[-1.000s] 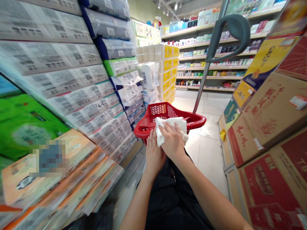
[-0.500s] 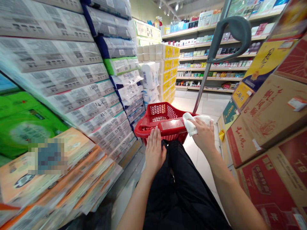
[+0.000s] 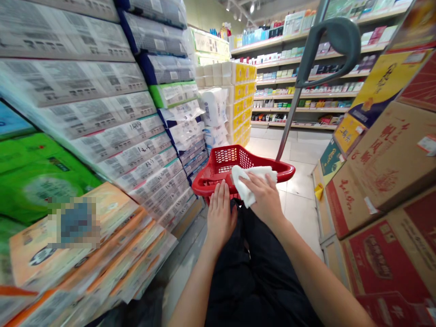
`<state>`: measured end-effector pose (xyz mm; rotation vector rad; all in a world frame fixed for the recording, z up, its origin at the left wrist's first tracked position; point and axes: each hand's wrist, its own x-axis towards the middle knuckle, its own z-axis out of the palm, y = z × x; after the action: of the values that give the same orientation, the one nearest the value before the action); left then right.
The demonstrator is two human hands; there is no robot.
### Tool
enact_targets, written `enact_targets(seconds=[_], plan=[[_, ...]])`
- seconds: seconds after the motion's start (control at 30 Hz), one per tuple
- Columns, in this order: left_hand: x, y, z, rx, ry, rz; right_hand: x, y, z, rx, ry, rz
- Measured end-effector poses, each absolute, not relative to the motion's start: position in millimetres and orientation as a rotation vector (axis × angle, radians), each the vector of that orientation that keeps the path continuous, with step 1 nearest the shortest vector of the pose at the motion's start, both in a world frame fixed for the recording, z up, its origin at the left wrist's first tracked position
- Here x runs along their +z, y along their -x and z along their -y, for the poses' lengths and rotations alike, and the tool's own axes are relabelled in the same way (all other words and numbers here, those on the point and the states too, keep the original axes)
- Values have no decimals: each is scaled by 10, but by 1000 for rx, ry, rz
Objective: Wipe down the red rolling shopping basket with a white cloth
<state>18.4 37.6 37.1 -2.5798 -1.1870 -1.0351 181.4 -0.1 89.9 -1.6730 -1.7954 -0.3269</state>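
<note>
A red plastic shopping basket [image 3: 286,171] with perforated walls is in front of my knees. My left hand [image 3: 220,215] rests on its near rim, fingers stretched out and side by side. In my right hand [image 3: 267,200] is a white cloth [image 3: 240,175], bunched under the fingers and pressed on the basket's broad near edge. The cloth hides much of the flat panel there. From the basket's right side rises a slanted metal pole [image 3: 288,129], topped by a grey loop handle [image 3: 356,50].
Tall stacks of wrapped paper packs [image 3: 102,109] line my left, with orange packs [image 3: 112,213] lower down. Cartons [image 3: 384,168] are piled on the right. Pale floor tiles [image 3: 299,204] run between them towards stocked shelves [image 3: 306,97].
My right hand has slid the white cloth leftwards along the basket's near edge, uncovering the right corner of the rim. The left hand stays in place.
</note>
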Motion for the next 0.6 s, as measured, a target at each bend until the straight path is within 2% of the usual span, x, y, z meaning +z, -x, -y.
enact_targets(seconds=[0.23, 0.37, 0.6], plan=[[376, -235, -356, -1068, 2563, 1203, 824, -2481, 96, -418, 1934, 1480], [366, -241, -360, -1108, 2549, 1213, 890, -2060, -9, -433, 1989, 1417], [348, -193, -386, -1129, 2570, 1154, 911, -1364, -136, -326, 1667, 1735]])
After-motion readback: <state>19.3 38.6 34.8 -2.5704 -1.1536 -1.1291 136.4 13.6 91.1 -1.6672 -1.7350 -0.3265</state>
